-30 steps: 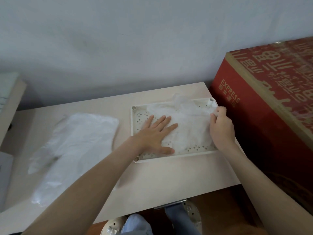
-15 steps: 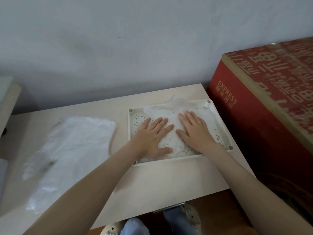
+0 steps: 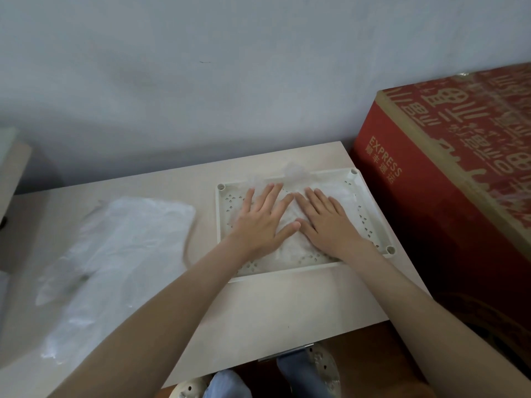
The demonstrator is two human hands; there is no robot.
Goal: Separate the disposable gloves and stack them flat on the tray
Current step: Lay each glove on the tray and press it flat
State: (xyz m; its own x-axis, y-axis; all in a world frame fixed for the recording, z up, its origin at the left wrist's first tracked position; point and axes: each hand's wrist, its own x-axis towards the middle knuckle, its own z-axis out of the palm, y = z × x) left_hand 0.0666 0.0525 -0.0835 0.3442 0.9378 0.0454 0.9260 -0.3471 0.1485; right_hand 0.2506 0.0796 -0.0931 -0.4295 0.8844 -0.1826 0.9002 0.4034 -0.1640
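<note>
1. Nearest: two pale shoes (image 3: 321, 366) show below the front edge of the tabletop (image 3: 273, 311).
2. Left part of tabletop: loose gloves (image 3: 123, 248), clear film, lie in a crumpled heap beside the tray and apart from it.
3. Right part of tabletop: pale perforated tray (image 3: 287, 272). Stacked gloves (image 3: 343, 193) lie flat inside it.
4. Left hand (image 3: 263, 222): palm down, fingers spread, pressing on the stacked gloves.
5. Right hand (image 3: 324, 225): same posture, just beside the left; thumb tips meet.
6. Some film overhangs the tray's far rim.
7. Beyond: red box (image 3: 448, 214) marked EXPRESS at right; grey wall (image 3: 230, 81) behind.
</note>
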